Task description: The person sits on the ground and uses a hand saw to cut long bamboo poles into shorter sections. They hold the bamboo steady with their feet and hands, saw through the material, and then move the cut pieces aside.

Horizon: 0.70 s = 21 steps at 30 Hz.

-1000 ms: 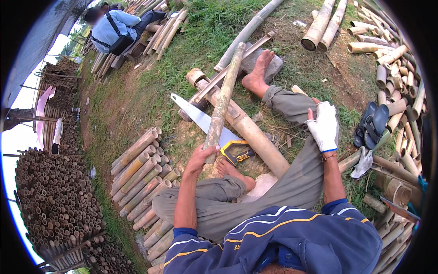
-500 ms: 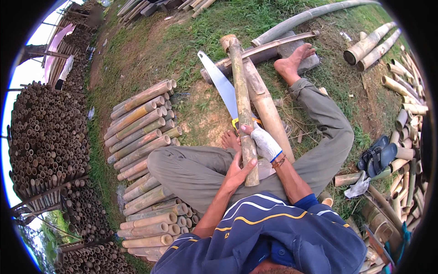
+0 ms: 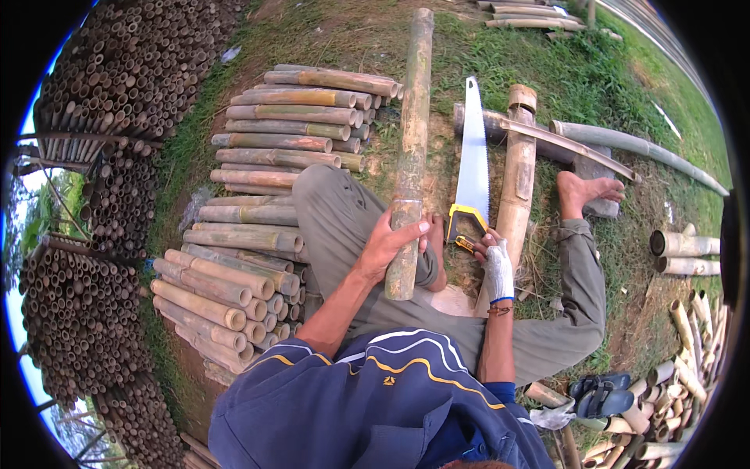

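My left hand (image 3: 388,248) is wrapped round the lower part of a long bamboo pole piece (image 3: 413,129), which points away from me over my left leg. My right hand (image 3: 494,266), in a white glove with bare fingertips, has its fingers closed at the handle of a handsaw (image 3: 473,168). The saw has a yellow and black grip, and its silver blade points away from me. Just right of the saw, a thick bamboo support (image 3: 516,180) slopes between my legs, its far end resting over a dark crosswise log (image 3: 488,125).
Stacked cut bamboo pieces (image 3: 285,143) lie at my left. Beyond them stand large piles of bamboo tubes (image 3: 78,289). A split bamboo strip (image 3: 574,148) crosses the support, and a long curved pole (image 3: 641,144) lies farther right. Dark sandals (image 3: 601,395) sit near scattered offcuts (image 3: 680,391).
The bamboo piece, held by both hands before, is now in my left hand alone and has moved left. My right hand has let go of it and moved to the saw handle. The view has turned.
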{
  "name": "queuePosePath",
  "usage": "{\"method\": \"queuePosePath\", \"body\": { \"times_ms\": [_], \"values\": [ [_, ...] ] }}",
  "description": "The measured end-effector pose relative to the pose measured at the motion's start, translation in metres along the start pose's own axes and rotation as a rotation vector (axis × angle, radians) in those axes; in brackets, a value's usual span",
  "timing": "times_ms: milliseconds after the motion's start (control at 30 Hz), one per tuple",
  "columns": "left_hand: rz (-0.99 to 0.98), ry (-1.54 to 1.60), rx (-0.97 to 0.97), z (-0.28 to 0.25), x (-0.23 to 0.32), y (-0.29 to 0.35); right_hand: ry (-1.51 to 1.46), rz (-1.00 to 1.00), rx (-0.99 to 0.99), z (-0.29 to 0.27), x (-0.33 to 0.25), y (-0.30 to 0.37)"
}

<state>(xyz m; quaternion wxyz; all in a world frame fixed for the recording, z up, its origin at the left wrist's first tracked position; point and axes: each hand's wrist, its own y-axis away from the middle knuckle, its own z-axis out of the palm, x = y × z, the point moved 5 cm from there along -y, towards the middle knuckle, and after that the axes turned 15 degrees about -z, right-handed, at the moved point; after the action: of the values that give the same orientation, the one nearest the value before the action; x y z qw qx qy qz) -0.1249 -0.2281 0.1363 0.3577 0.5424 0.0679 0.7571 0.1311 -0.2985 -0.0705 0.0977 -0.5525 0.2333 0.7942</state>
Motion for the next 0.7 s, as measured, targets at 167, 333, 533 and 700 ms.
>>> {"method": "queuePosePath", "body": {
  "times_ms": [167, 333, 533, 700],
  "values": [
    [0.311, -0.011, 0.336, -0.072, 0.072, 0.053, -0.128, 0.023, 0.054, -0.031, 0.025, -0.012],
    [0.465, -0.042, 1.001, -0.181, 0.075, 0.153, 0.042, 0.095, 0.003, -0.032, 0.043, -0.01],
    [0.41, -0.115, 1.518, -0.279, 0.029, 0.278, 0.249, 0.056, -0.143, -0.036, 0.044, -0.016],
    [0.367, -0.022, 1.823, -0.328, -0.018, 0.385, 0.488, 0.087, -0.28, -0.03, 0.053, -0.016]
  ]
}}
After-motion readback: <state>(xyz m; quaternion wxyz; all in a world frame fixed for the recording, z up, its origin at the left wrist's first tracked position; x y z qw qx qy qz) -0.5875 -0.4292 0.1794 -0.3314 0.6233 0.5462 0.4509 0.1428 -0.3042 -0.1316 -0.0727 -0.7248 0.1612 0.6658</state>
